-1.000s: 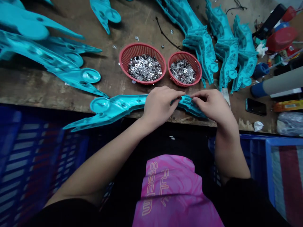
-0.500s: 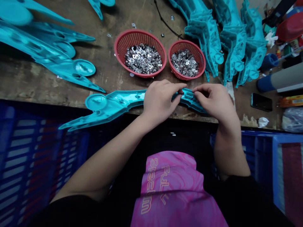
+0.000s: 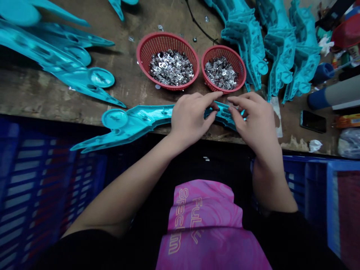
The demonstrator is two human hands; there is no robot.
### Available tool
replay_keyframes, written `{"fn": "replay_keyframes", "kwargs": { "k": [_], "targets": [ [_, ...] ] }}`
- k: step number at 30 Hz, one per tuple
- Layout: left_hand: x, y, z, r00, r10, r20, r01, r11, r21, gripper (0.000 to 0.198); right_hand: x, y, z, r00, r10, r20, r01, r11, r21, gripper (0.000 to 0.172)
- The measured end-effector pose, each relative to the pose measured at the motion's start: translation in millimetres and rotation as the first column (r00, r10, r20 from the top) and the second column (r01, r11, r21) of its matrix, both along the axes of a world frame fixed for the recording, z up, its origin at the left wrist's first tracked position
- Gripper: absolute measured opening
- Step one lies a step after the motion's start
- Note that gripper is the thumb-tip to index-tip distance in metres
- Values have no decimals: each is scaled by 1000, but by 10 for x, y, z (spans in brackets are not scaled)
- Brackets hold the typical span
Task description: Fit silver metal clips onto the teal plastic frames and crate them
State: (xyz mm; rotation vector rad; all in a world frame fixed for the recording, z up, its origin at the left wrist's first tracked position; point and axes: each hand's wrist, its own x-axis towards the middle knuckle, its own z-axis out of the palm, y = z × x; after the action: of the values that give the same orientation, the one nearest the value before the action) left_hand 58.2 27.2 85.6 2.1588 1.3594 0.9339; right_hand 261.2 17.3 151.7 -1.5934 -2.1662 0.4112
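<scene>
While the wearer works at the near edge of the bench (image 3: 132, 88), both hands are engaged on a single turquoise part (image 3: 135, 122) lying lengthwise across the lower centre of the frame. The part rests on that edge, with its round disc end and pointed fork overhanging the edge toward the wearer, left of centre. The left hand (image 3: 191, 116) is closed on the part, its thumb and curled fingers pinching it at mid-length. The right hand (image 3: 253, 120) likewise grips the narrower end, just beside the left, with its fingertips (image 3: 233, 110) pressed on the part's ribbed section.

Directly above the hands stand two red baskets. The large basket (image 3: 146, 48) and the small basket (image 3: 209, 54) are just beside each other, and each holds silver metal pieces (image 3: 171, 67). The small basket's lower rim is near the left hand's fingertips. A black cable (image 3: 199, 22) lies on the bench above them.

More loose parts (image 3: 56, 56) lie at the upper left. Stacked parts (image 3: 244, 41) stand upright at the upper right. At the far right are a phone (image 3: 312, 122), a grey tube (image 3: 334, 93) with a blue end, and a red container (image 3: 347, 32). Blue crates (image 3: 42, 180) sit below the bench at the lower left, and another blue crate (image 3: 303, 180) at the lower right. A pink shirt (image 3: 202, 221) shows at the bottom centre.
</scene>
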Motion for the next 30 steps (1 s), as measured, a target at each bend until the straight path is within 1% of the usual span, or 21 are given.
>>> {"fn": "replay_keyframes", "kwargs": {
  "k": [4,6,9,13,15,22,26,30],
  "targets": [
    [0,-6,-15,1000,19,23,-19,1000,9,59,-78,119,10,992,127,-11,-128,989,-71,24],
    [0,-8,-28,999,30,33,-31,999,15,60,-97,150,-13,990,141,-8,-142,986,-85,24],
    [0,-8,-35,999,37,33,-37,999,23,57,-88,149,-39,993,117,-27,-118,990,-75,24],
    [-1,-8,-18,999,21,36,-22,999,27,37,-63,117,-32,993,84,-86,-88,995,-46,22],
    [-1,-6,-12,998,18,64,-20,1000,23,32,-67,103,-34,991,70,-112,-74,997,-31,21],
    [9,13,-49,990,56,133,-65,996,65,25,-175,40,-105,983,-81,-162,80,997,-12,22],
    [6,9,-61,985,65,158,-80,993,88,23,-227,-4,-100,979,-80,-190,83,997,6,23],
    [-5,1,-52,987,74,143,-90,990,110,19,-239,-5,-73,979,-39,-201,42,999,10,22]
  ]
}}
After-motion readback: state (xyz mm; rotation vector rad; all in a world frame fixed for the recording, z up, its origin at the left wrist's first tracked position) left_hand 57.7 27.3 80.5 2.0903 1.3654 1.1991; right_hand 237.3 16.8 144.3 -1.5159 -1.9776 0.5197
